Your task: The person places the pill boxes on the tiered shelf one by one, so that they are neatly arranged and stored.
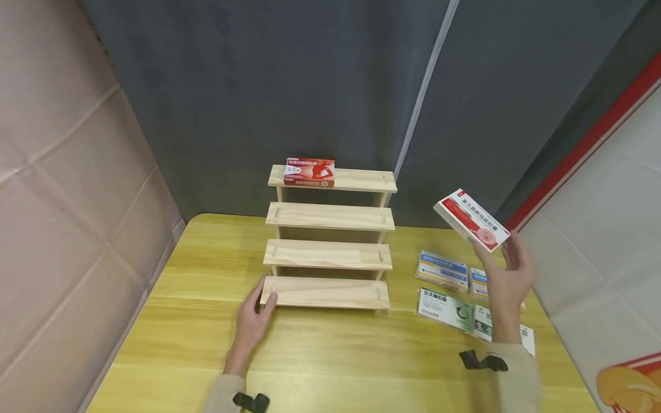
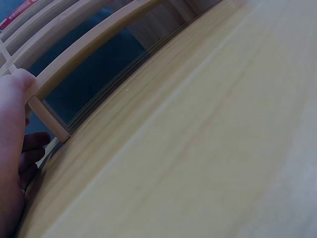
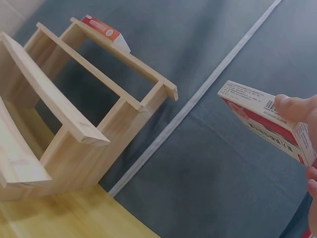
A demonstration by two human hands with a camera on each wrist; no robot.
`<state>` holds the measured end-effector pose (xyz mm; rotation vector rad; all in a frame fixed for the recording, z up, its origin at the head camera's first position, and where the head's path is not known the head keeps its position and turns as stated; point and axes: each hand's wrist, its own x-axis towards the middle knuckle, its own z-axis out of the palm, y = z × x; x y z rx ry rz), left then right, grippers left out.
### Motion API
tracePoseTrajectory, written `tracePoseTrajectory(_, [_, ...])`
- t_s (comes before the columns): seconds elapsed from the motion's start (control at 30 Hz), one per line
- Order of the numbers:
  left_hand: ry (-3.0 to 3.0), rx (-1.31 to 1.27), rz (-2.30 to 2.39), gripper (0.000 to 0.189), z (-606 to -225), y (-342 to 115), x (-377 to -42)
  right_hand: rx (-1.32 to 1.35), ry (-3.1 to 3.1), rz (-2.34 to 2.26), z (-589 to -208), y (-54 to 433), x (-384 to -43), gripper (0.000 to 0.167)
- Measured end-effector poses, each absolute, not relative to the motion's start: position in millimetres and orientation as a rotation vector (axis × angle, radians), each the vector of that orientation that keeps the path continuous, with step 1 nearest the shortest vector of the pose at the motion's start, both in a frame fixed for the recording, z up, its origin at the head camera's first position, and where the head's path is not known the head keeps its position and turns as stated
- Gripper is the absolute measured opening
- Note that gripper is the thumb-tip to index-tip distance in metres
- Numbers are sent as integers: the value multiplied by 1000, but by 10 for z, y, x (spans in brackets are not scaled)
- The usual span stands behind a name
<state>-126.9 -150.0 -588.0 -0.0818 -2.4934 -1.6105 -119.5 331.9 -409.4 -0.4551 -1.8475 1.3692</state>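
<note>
My right hand holds a white and red medicine box by its lower right end, raised over the table's right side. The right wrist view shows the thumb on one narrow side of that box. My left hand grips the left end of the lowest step of a wooden stepped rack. Its thumb lies on the step, while the other fingers curl beside the support below. On the left part of the top step sits a red medicine box.
Right of the rack, blue and white boxes lie on the yellow wooden table. In front of them are green and white boxes, partly hidden by my right arm. A dark grey curtain hangs behind; pale walls flank the table.
</note>
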Motion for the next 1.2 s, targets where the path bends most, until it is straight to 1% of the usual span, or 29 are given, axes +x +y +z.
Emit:
tracePoseTrajectory(0.87, [-2471,-91,-1605,61,-5878,-1489,-1270,-438,-1943,1496,-3962,3060,-1496,70])
tracePoseTrajectory(1.2, [-2466,-91,-1623,62,-5861,-1490,-1259,-365,-1962,1486,-3963,2965,-1616,73])
